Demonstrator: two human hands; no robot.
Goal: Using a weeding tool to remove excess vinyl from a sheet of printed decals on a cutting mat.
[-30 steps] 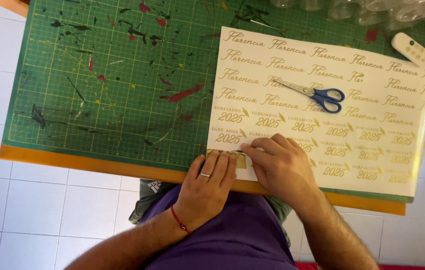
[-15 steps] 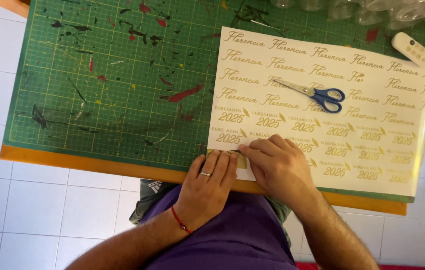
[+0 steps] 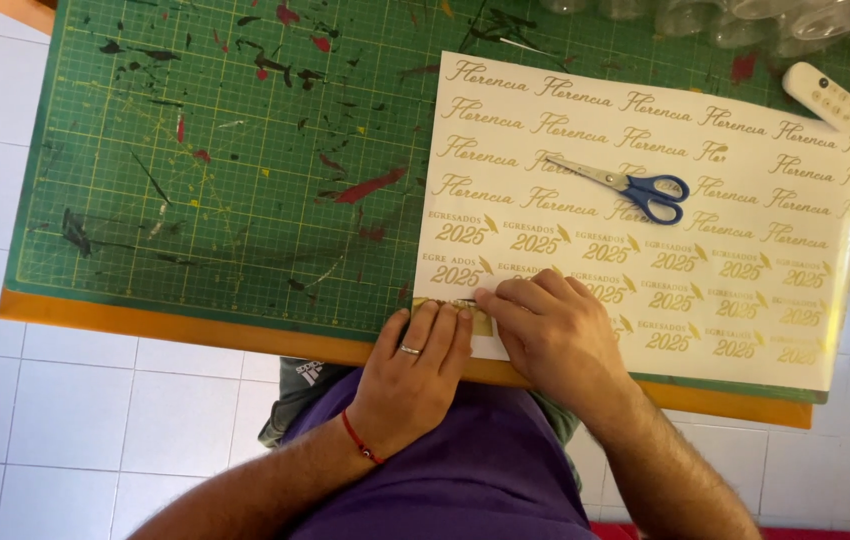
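The sticker sheet (image 3: 645,230) (cream, gold lettering) lies on the green cutting mat (image 3: 215,180), near-right on the counter (image 3: 175,328). Left hand (image 3: 415,375) presses flat, holding nothing; right hand (image 3: 555,335) apparently pinches a decal at the near-left corner. Peeling requires slow, low lifting. Scissors (image 3: 630,185) rest farther on the sheet.

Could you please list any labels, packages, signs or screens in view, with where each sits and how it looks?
Sticker sheet: large cream rectangle with rows of gold lettering, on the right of the green cutting mat, blue-handled scissors on top.
Gold sticker: small strip at the sheet's near left corner, under both the left hand and right hand.
No packages, signs or screens.
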